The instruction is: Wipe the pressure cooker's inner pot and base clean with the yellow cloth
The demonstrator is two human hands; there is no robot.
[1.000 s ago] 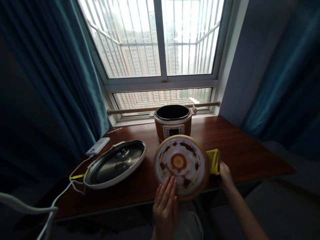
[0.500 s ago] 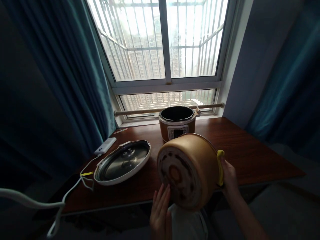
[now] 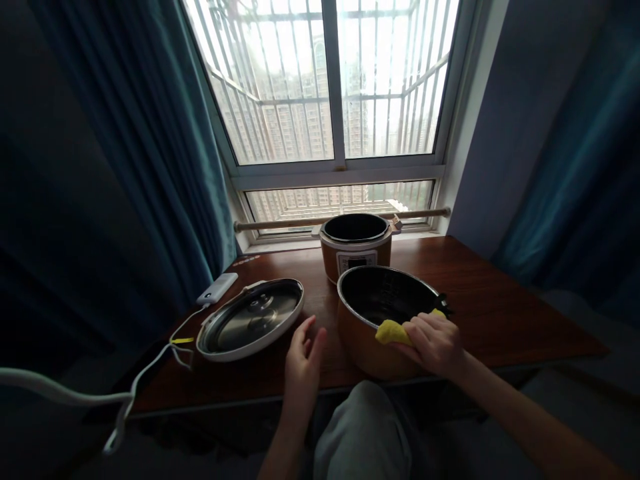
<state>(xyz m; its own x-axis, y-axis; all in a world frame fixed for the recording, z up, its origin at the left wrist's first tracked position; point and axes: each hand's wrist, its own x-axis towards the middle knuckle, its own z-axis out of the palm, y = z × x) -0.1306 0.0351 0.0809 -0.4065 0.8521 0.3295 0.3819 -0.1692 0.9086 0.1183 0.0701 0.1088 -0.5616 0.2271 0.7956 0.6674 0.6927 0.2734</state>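
Note:
A golden-brown inner pot [image 3: 370, 350] with a dark inside stands near the front edge of the table, its opening facing up and tilted slightly toward me. My right hand [image 3: 435, 343] is closed around a yellow cloth [image 3: 393, 333], pressed at the pot's near right rim. A small black piece [image 3: 444, 305] sticks up at that rim beside my knuckles; I cannot make out what it is. To the left of the pot, my left hand [image 3: 305, 363] is apart from it, fingers loosely curved and holding nothing. Behind the pot is the cooker body [image 3: 330, 259], uncovered, with a control panel.
A round lid [image 3: 245, 353] lies inside-up at the left of the wooden table [image 3: 500, 307]. Beyond it are a white power bank [image 3: 218, 289] and a white cable [image 3: 145, 373] with a yellow tie. A barred window [image 3: 340, 100] and blue curtains [image 3: 135, 133] border the table.
The pot has turned from showing its stained underside to standing with its opening up. My left hand has come off its base and moved left; my right hand still grips the yellow cloth.

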